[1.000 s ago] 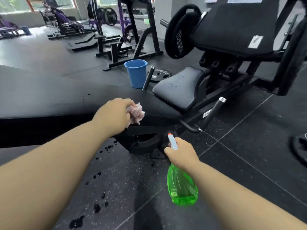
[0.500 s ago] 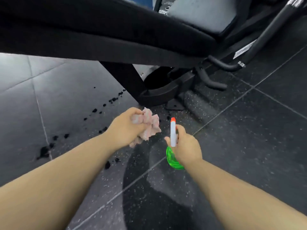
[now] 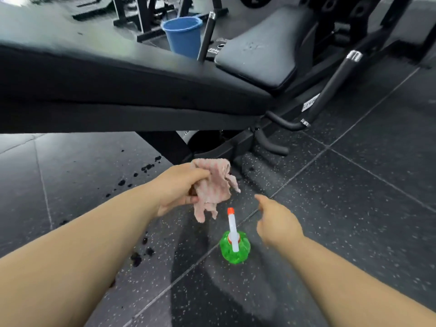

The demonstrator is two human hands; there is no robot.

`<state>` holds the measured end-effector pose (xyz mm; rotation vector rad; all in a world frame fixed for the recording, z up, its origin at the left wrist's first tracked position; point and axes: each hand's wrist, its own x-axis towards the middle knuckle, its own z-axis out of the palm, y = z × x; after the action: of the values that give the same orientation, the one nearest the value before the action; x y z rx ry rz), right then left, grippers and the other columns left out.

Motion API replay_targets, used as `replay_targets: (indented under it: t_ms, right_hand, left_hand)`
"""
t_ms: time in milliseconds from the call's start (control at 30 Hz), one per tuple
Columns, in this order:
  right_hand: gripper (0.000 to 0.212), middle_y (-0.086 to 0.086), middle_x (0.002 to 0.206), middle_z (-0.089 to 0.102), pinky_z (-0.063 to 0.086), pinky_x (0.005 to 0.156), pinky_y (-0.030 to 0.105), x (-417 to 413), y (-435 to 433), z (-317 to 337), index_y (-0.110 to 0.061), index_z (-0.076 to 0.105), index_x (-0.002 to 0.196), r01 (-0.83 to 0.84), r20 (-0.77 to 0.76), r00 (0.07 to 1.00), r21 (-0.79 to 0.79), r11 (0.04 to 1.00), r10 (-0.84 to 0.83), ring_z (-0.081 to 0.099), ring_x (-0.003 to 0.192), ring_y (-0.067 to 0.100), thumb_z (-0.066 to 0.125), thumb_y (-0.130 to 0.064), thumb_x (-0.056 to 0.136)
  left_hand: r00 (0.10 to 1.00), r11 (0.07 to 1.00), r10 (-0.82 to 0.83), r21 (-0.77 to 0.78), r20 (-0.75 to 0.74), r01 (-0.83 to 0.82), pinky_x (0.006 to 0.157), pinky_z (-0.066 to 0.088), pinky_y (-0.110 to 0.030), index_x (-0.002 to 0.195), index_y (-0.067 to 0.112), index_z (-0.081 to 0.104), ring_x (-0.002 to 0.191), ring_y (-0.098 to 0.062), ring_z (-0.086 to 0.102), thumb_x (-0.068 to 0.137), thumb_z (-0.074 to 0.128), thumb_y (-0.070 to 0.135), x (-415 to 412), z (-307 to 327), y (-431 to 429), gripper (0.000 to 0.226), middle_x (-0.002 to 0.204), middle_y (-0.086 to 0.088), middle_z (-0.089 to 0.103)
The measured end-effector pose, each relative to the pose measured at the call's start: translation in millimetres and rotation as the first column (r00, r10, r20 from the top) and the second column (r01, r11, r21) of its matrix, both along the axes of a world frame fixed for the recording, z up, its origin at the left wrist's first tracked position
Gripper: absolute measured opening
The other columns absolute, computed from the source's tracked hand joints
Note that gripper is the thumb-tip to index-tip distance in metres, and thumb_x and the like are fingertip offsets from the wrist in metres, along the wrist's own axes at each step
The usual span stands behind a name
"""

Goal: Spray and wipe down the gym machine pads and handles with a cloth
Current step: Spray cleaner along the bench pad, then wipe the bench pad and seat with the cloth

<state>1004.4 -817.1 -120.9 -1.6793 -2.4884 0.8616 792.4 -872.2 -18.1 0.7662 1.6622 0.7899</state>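
Green spray bottle (image 3: 234, 249) stands upright on the floor (image 3: 354, 208), just left of the right hand (image 3: 278, 228), which hangs loose and empty; the left hand (image 3: 179, 190), farther off, grips the bunched pink cloth (image 3: 213, 185).

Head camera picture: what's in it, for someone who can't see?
The left hand grips a pink cloth while the open right hand hovers beside a green spray bottle standing on the floor. A black bench pad lies beyond.

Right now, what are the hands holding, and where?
The left hand grips the pink cloth by one bunched edge. The right hand holds nothing; the spray bottle stands on the floor beside it.
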Motion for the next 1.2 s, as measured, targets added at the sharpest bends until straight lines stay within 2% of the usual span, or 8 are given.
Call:
replay_targets:
  t_ms: [133, 267, 567, 700, 800, 933, 1033, 1200]
  right_hand:
    - [0.017, -0.004, 0.099, 0.068, 0.048, 0.081, 0.029, -13, 28, 59, -0.024, 0.070, 0.099, 0.103, -0.600, 0.668, -0.511, 0.853, -0.440, 0.062, 0.096, 0.017, 0.066, -0.026, 0.083]
    - [0.075, 0.006, 0.122, 0.069, 0.052, 0.095, 0.042, -1, 33, 92, -0.015, 0.065, 0.125, -0.349, -0.592, 0.416, -0.805, 0.480, -0.690, 0.065, 0.113, 0.022, 0.052, -0.072, 0.078]
    - [0.029, 0.016, 0.105, 0.074, 0.060, 0.068, 0.033, 15, 55, 93, 0.000, 0.061, 0.121, -0.343, -0.478, 0.204, -0.852, 0.395, -0.854, 0.074, 0.088, 0.023, 0.061, -0.009, 0.094]
    - [0.063, 0.020, 0.124, 0.065, 0.059, 0.075, 0.046, 12, 60, 86, -0.020, 0.039, 0.144, -0.309, -0.498, 0.036, -0.830, 0.465, -0.866, 0.071, 0.098, 0.035, 0.067, -0.004, 0.089]
    - [0.083, 0.008, 0.130, 0.061, 0.058, 0.078, 0.041, 18, 60, 99, -0.038, 0.029, 0.151, -0.336, -0.577, 0.027, -0.774, 0.536, -0.816, 0.073, 0.094, 0.025, 0.061, 0.004, 0.088]
    - [0.076, -0.003, 0.125, 0.064, 0.052, 0.089, 0.032, 13, 46, 130, -0.033, 0.045, 0.144, -0.514, -0.809, 0.329, -0.586, 0.627, -0.486, 0.069, 0.102, 0.008, 0.064, 0.007, 0.081]
    - [0.050, 0.005, 0.112, 0.073, 0.054, 0.081, 0.031, -1, 51, 136, -0.019, 0.066, 0.126, -0.322, -0.808, 0.396, -0.567, 0.759, -0.436, 0.069, 0.101, 0.019, 0.070, -0.006, 0.078]
    - [0.021, 0.009, 0.089, 0.073, 0.050, 0.058, 0.028, -6, 77, 100, -0.017, 0.070, 0.102, 0.179, -0.643, 0.176, -0.724, 0.667, -0.745, 0.068, 0.079, 0.025, 0.058, -0.006, 0.089]
  left_hand:
    - [0.995, 0.998, 0.059, -0.015, 0.077, -0.058, 0.090, 0.054, -0.037, 0.118, 0.019, 0.066, 0.103, -0.015, 0.070, 0.102, 0.045, 0.045, 22, 16, 10, 0.037, 0.108, 0.000, 0.075]
    - [0.988, 0.990, 0.140, 0.025, 0.059, -0.141, 0.083, 0.053, -0.032, 0.115, 0.018, 0.067, 0.103, -0.016, 0.069, 0.102, 0.046, 0.044, 47, 22, 24, 0.036, 0.108, -0.001, 0.075]
    - [0.967, 0.958, 0.176, 0.259, -0.186, -0.125, 0.064, 0.054, -0.029, 0.121, 0.029, 0.058, 0.075, -0.015, 0.065, 0.095, 0.061, 0.013, 73, 44, 60, 0.031, 0.087, -0.004, 0.068]
    - [0.955, 0.987, -0.046, 0.131, -0.295, 0.088, 0.083, 0.055, -0.031, 0.119, 0.028, 0.066, 0.090, -0.016, 0.067, 0.070, 0.080, 0.022, 75, 49, 57, 0.051, 0.103, -0.004, 0.071]
    - [0.732, 0.967, -0.221, -0.049, -0.644, 0.248, 0.086, 0.055, -0.038, 0.117, 0.026, 0.069, 0.094, -0.024, 0.068, 0.071, 0.080, 0.017, 76, 70, 53, 0.049, 0.102, -0.002, 0.073]
    - [0.518, 0.935, -0.276, -0.100, -0.810, 0.341, 0.079, 0.053, -0.033, 0.099, 0.026, 0.072, 0.086, -0.014, 0.066, 0.085, 0.068, 0.020, 79, 110, 54, 0.016, 0.089, 0.005, 0.071]
    - [0.338, 0.879, -0.347, -0.178, -0.875, 0.442, 0.084, 0.052, -0.035, 0.106, 0.029, 0.071, 0.093, -0.015, 0.062, 0.082, 0.074, 0.032, 71, 132, 69, 0.024, 0.102, 0.004, 0.063]
    - [-0.304, 0.704, -0.422, -0.520, -0.854, 0.484, 0.118, 0.025, -0.039, 0.154, 0.029, 0.026, 0.147, -0.021, 0.023, 0.095, 0.052, 0.051, 31, 126, 124, 0.067, 0.160, 0.002, 0.025]
